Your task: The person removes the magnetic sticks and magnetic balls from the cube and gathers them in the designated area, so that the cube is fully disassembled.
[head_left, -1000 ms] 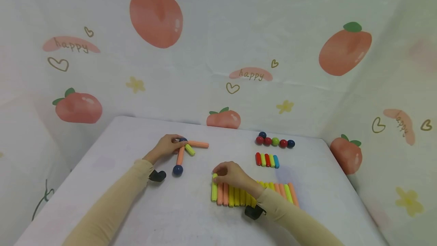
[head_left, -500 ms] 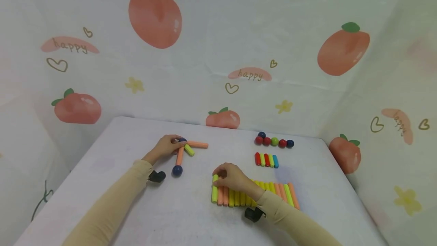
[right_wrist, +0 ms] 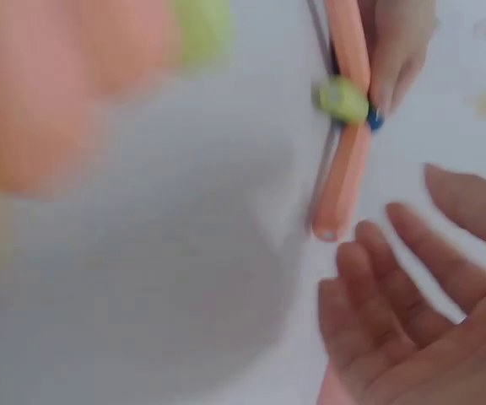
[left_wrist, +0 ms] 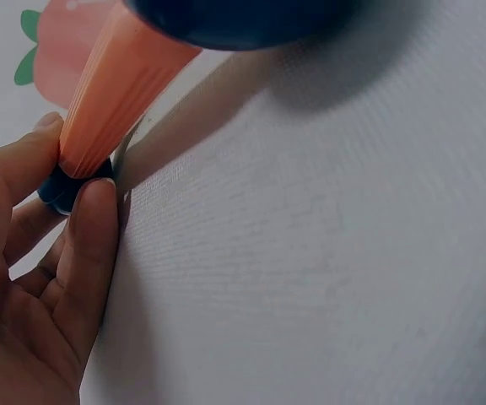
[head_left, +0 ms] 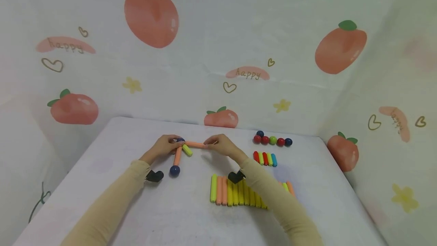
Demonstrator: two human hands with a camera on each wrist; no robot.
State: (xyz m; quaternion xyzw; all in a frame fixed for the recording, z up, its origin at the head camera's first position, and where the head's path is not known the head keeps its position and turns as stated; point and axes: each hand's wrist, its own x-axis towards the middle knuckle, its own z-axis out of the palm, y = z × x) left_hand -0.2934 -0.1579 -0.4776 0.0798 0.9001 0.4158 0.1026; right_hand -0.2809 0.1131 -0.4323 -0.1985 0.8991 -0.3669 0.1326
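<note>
My left hand [head_left: 164,147] pinches a dark blue ball [left_wrist: 62,190] between thumb and fingers. Two orange sticks and a short yellow-green stick [head_left: 187,150] fan out from this ball. One orange stick [head_left: 178,156] runs toward the near side and ends in a second dark blue ball [head_left: 175,171]. Pointing right, the other orange stick [right_wrist: 342,181] has a free end. Fingers spread and holding nothing in the right wrist view, my right hand [right_wrist: 429,295] is right by that free end; from the head camera its fingertips overlap the stick's tip.
A row of yellow, orange and yellow-green sticks [head_left: 235,193] lies below the right forearm, partly hidden by it. Short red, yellow-green and blue sticks [head_left: 265,158] lie farther right. Behind them sit several red, green and dark blue balls [head_left: 273,140]. A patterned cloth [head_left: 191,86] rises behind the table.
My right hand has left the yellow-green stick at the row's left end and moved up to the orange stick's free end. The left hand keeps its pinch on the ball.
</note>
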